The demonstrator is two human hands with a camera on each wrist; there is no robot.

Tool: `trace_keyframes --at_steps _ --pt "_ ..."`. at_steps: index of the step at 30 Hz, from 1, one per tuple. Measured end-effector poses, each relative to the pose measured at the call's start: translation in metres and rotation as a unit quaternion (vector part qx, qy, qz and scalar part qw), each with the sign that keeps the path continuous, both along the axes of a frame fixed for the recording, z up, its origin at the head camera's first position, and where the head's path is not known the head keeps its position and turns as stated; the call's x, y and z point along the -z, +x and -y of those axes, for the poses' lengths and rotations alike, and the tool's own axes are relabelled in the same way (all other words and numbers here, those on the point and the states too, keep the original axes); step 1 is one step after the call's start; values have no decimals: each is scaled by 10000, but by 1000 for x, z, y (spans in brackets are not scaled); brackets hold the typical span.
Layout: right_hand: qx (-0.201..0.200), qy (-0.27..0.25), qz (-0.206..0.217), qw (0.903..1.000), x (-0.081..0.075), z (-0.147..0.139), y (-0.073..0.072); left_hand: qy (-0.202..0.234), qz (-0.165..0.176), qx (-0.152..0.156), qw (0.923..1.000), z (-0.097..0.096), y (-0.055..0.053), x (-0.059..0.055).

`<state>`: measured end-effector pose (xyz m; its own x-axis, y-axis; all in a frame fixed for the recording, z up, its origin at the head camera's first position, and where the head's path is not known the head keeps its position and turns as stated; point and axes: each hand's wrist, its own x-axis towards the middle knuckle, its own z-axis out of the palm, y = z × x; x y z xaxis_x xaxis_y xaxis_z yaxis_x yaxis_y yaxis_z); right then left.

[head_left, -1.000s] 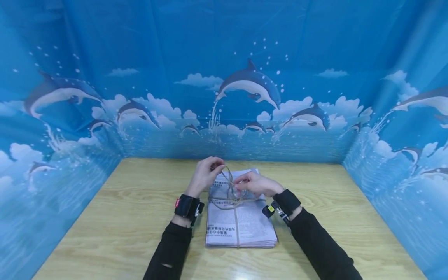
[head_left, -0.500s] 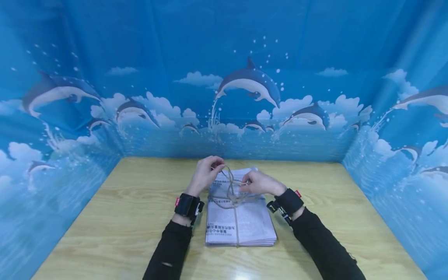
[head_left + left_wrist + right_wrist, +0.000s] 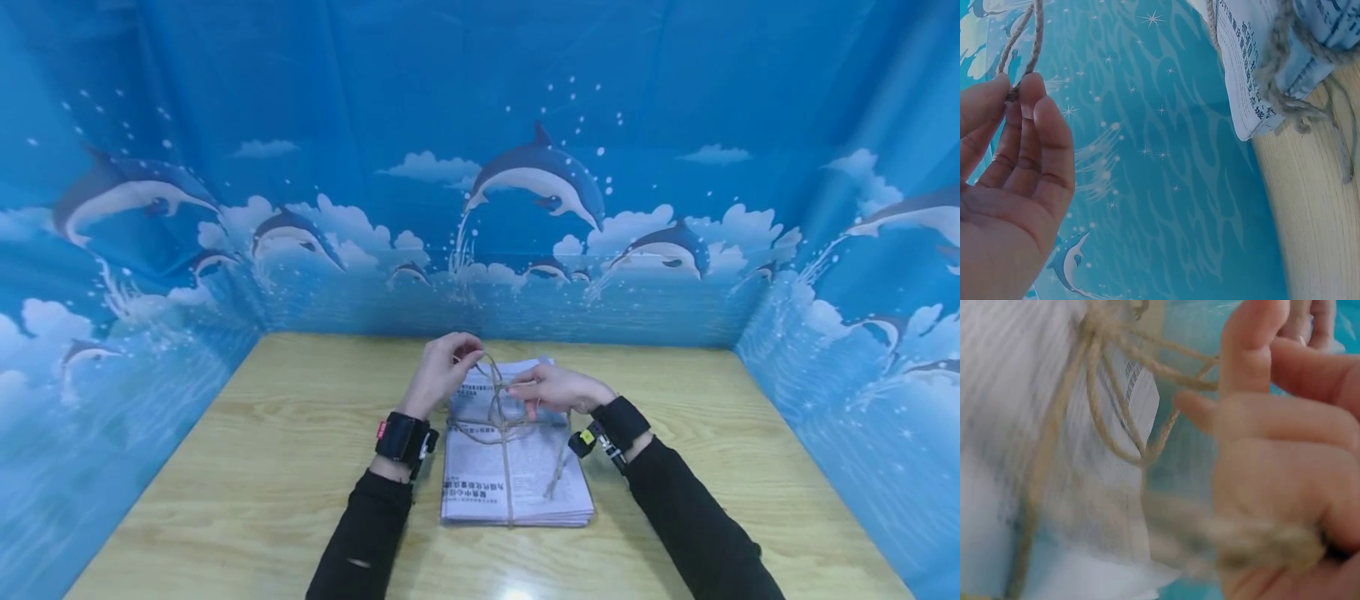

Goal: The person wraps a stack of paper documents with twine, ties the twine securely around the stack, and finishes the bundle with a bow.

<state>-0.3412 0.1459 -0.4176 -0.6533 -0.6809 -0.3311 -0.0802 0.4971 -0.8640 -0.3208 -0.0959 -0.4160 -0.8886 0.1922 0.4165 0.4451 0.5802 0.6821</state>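
Observation:
A stack of folded newspapers (image 3: pixel 540 483) lies on the table, with jute twine (image 3: pixel 507 475) crossed around it. My left hand (image 3: pixel 437 375) pinches a twine loop (image 3: pixel 1037 44) between thumb and fingertips, up over the stack's far left corner. Over the right part of the papers, my right hand (image 3: pixel 558 388) holds a strand, its fingers curled. A loose twine end (image 3: pixel 557 475) hangs below that hand over the papers. In the right wrist view, strands meet at a knot (image 3: pixel 1091 325), and a thick blurred strand (image 3: pixel 1260 547) crosses the right hand.
The wood-grain table (image 3: pixel 315 467) stretches out on both sides of the stack. A blue curtain with dolphins (image 3: pixel 360 208) stands behind and beside it. Black bands with small cameras (image 3: pixel 401 439) sit on both wrists.
My right hand first drew slightly right with the strand, then turned, its fingers now lower over the papers. A loose twine end now hangs beneath it. My left hand has stayed nearly still.

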Motion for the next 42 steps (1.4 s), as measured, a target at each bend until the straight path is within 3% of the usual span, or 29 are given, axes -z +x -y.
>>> trace_keyframes --at_steps 4,9,14,19,22,25,28,30,33,37,40,42 --pt "79 63 89 9999 2 -6 -4 -26 44 22 10000 0 1 0" --pt "-113 262 -1050 9941 -7 -12 -2 -31 92 -18 10000 0 1 -1" --pt "-423 448 -2437 9679 -24 -18 0 7 80 40 10000 1 2 -2" --pt "-268 881 -3589 9288 -29 -19 3 60 46 109 9999 2 3 -2" --pt "9 1195 -4050 9065 -25 -20 6 59 46 123 9999 2 3 -2" --pt "315 1584 -4073 8989 -18 -24 9 61 43 112 9999 2 3 -2" --pt "473 1953 -3868 9000 -10 -28 12 48 48 130 9999 2 3 -3" --pt "472 1862 -3764 9063 -6 -29 13 42 44 128 9999 1 3 -3" --pt "332 1274 -3530 9263 -1 -27 18 -31 56 162 9998 0 3 -3" --pt "-348 632 -3055 9495 2 -14 29 -101 41 221 9997 -1 3 -1" --pt "-814 757 -2995 9476 7 -2 37 -96 -4 228 9997 -2 2 0" --pt "-969 1004 -3225 9362 12 7 41 -87 -19 212 9997 -3 2 1"
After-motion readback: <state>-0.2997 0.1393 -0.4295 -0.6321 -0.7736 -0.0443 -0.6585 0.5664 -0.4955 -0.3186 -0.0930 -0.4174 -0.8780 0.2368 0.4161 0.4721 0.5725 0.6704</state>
